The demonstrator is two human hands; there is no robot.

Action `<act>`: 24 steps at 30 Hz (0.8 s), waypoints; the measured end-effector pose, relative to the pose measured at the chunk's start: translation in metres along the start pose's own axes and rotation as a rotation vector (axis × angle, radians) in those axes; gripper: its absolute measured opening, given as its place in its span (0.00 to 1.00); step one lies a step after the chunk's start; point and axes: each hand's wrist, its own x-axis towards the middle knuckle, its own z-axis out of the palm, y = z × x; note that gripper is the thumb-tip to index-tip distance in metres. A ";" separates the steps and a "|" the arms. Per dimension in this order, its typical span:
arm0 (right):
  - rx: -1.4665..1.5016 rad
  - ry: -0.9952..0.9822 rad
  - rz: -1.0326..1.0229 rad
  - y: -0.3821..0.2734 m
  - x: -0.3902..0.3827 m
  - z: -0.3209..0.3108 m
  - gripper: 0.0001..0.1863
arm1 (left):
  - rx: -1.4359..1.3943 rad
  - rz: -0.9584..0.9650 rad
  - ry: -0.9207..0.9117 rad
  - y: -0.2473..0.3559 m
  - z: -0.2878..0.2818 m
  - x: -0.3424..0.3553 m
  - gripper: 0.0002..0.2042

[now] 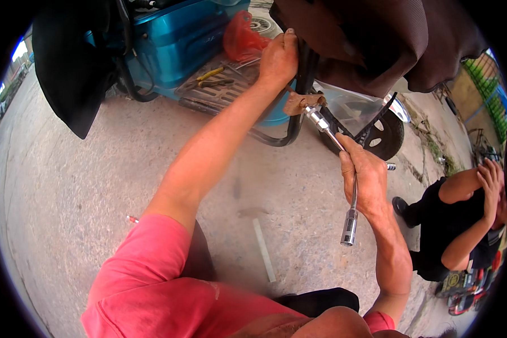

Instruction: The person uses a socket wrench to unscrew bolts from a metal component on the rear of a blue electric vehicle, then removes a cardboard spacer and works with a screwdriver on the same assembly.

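Note:
My right hand (366,174) is closed around a three-way socket wrench (350,225) of bright chromed metal. One socket of it sits against a rusty bracket (298,103) on the vehicle's black frame; the other two stick out on either side of my fist. Just above the bracket, my left hand (279,59) is closed at a black tube (307,67) of the frame, its fingers partly hidden behind. A brown cover (372,39) hangs over this end of the vehicle.
On the footboard (200,93) lie yellow-handled pliers (210,75) beside a red plastic bag (243,38). The blue body (177,42) rises behind. Below the bracket is a wheel (386,138). A person in black (434,231) crouches at the right, hands raised. A pale strip (263,250) lies on the concrete.

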 end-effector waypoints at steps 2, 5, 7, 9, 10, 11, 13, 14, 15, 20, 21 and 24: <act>-0.116 -0.008 -0.080 0.003 0.004 0.001 0.20 | 0.005 0.025 -0.002 -0.004 0.002 0.002 0.27; -0.189 -0.001 -0.195 0.002 0.012 0.000 0.23 | 0.007 0.039 -0.007 -0.008 0.003 0.003 0.27; -0.283 -0.021 -0.274 0.003 0.016 -0.005 0.24 | 0.024 0.040 -0.021 -0.009 0.004 0.003 0.27; -0.388 -0.033 -0.349 0.003 0.019 -0.010 0.25 | 0.026 0.041 -0.017 -0.014 0.008 0.003 0.27; -0.441 -0.034 -0.388 0.002 0.021 -0.011 0.25 | 0.032 0.041 -0.012 -0.018 0.009 0.004 0.27; -0.493 -0.034 -0.427 0.002 0.022 -0.012 0.25 | 0.038 0.062 -0.007 -0.023 0.012 0.006 0.27; -0.501 -0.033 -0.471 0.000 0.026 -0.014 0.24 | 0.046 0.104 -0.001 -0.028 0.015 0.009 0.27; -0.505 -0.034 -0.491 -0.001 0.028 -0.016 0.24 | 0.051 0.095 -0.013 -0.029 0.016 0.010 0.27; -0.479 -0.047 -0.478 -0.002 0.031 -0.018 0.24 | 0.055 0.087 -0.026 -0.029 0.017 0.011 0.27; -0.250 -0.087 -0.324 0.000 0.036 -0.020 0.27 | 0.008 0.081 -0.013 -0.028 0.018 0.011 0.27; -0.262 -0.118 -0.313 -0.001 0.037 -0.022 0.25 | 0.016 0.096 -0.002 -0.032 0.020 0.011 0.27; -0.185 -0.200 -0.165 -0.005 0.035 -0.022 0.21 | -0.003 0.108 0.002 -0.032 0.021 0.011 0.27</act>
